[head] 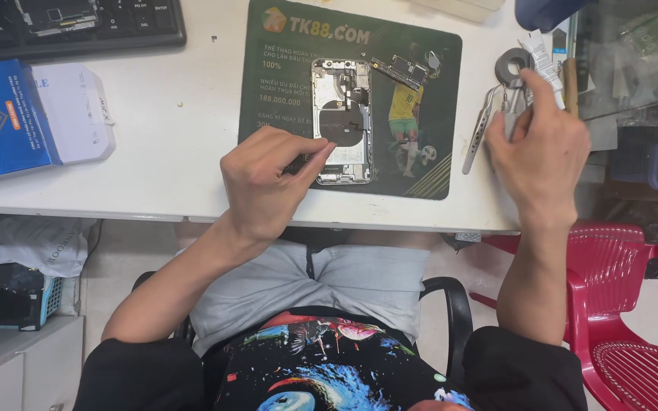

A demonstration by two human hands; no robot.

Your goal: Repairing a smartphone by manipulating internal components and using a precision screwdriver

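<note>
An opened phone (342, 122) lies back-up on a dark green mat (283, 91), its black round coil and inner parts showing. My left hand (268, 183) rests at the phone's lower left edge, fingers pinched on a thin dark tool (298, 163) whose tip points at the phone. My right hand (538, 144) is off the mat's right side, thumb and fingers closed around a small metal tool (510, 105). Curved metal tweezers (478, 133) lie on the table just left of that hand. A loose circuit board (401, 70) sits on the mat beside the phone.
A grey tape roll (510, 65) and a white tube (544, 59) lie beyond my right hand. A black keyboard (78, 27) and a blue-and-white box (24, 114) sit at the table's left. A red plastic chair (618, 304) stands to my right.
</note>
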